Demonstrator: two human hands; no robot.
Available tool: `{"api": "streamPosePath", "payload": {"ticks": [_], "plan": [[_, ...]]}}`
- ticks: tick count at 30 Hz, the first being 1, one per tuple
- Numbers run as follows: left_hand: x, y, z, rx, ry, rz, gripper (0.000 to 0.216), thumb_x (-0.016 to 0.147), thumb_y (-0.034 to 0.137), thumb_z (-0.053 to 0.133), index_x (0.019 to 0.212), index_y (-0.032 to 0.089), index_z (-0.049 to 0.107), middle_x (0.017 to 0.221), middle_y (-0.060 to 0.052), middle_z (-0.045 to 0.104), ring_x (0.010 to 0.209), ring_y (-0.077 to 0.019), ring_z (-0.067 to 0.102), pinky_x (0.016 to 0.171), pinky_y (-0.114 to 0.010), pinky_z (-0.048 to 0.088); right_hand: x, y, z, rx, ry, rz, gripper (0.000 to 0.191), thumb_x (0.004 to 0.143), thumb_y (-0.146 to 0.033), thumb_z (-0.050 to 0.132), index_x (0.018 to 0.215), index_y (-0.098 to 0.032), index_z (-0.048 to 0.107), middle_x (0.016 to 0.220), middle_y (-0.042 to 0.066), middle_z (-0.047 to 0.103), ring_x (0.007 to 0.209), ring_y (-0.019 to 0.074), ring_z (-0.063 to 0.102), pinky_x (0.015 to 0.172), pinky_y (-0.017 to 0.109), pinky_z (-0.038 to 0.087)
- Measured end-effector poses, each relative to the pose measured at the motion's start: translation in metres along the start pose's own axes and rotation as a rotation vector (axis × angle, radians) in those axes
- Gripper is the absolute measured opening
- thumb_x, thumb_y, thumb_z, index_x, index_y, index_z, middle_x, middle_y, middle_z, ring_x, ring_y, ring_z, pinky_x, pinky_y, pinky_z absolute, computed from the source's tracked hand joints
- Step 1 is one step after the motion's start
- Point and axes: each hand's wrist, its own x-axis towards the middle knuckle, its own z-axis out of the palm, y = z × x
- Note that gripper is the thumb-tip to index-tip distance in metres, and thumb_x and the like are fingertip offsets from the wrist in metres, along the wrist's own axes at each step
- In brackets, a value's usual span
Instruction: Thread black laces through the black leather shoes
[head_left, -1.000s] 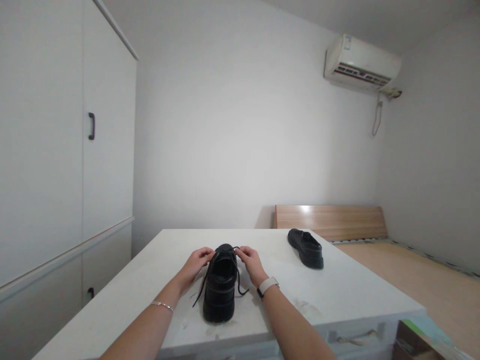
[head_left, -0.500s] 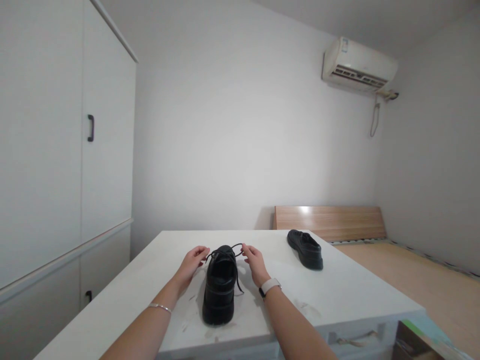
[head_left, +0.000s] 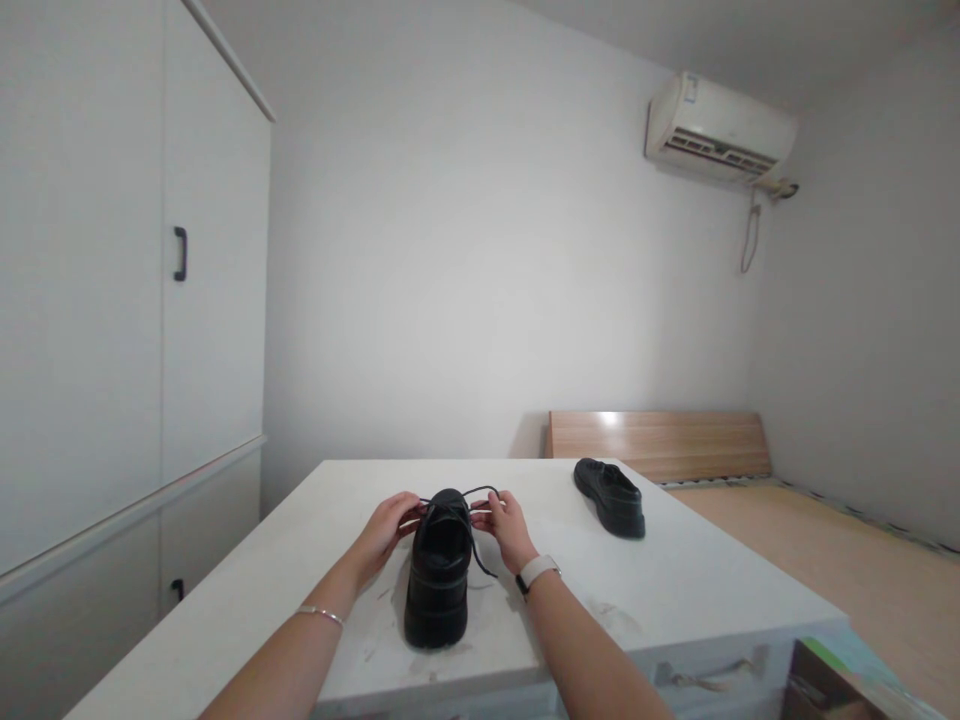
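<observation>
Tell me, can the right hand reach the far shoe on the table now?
Probably yes. Only bare table lies between the right hand and the far shoe, which sits apart to its right. But this hand pinches the lace of the near shoe, so it must let go first.

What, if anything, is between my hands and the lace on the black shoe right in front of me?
Nothing visible. The left hand and right hand are both at the lace, one on each side of the near shoe, fingers pinched on it. The other shoe lies apart, farther right on the table.
</observation>
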Motion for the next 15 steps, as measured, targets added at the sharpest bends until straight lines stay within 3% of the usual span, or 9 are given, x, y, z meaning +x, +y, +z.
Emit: {"api": "streamPosePath", "payload": {"ticks": [5,9,15], "plan": [[-0.001,0.005,0.0,-0.165,-0.015,-0.043,0.02,0.09,0.029,0.066,0.078,0.014,0.062,0.073,0.002,0.063,0.072,-0.0147,0.063,0.074,-0.033,0.053,0.005,0.001,0.001,0.105,0.093,-0.012,0.026,0.099,-0.038,0.057,0.104,-0.013,0.063,0.091,0.003,0.067,0.076,0.0149,0.066,0.07,0.032,0.058],[0.001,0.011,-0.004,-0.345,0.038,-0.021,0.01,0.09,0.024,0.065,0.09,0.014,0.063,0.07,0.004,0.059,0.068,-0.0137,0.062,0.068,-0.03,0.053,0.011,0.001,-0.007,0.18,0.184,-0.033,0.026,0.099,-0.039,0.057,0.104,-0.014,0.063,0.093,0.003,0.066,0.076,0.0147,0.065,0.068,0.031,0.057],[0.001,0.022,-0.012,-0.57,0.113,0.001,0.014,0.087,0.011,0.058,0.099,0.017,0.063,0.086,-0.004,0.068,0.074,-0.0135,0.066,0.072,-0.029,0.058,0.017,-0.001,-0.022,0.294,0.214,-0.052,0.023,0.098,-0.036,0.058,0.104,-0.014,0.062,0.092,0.002,0.065,0.07,0.0122,0.062,0.062,0.027,0.055]]}}
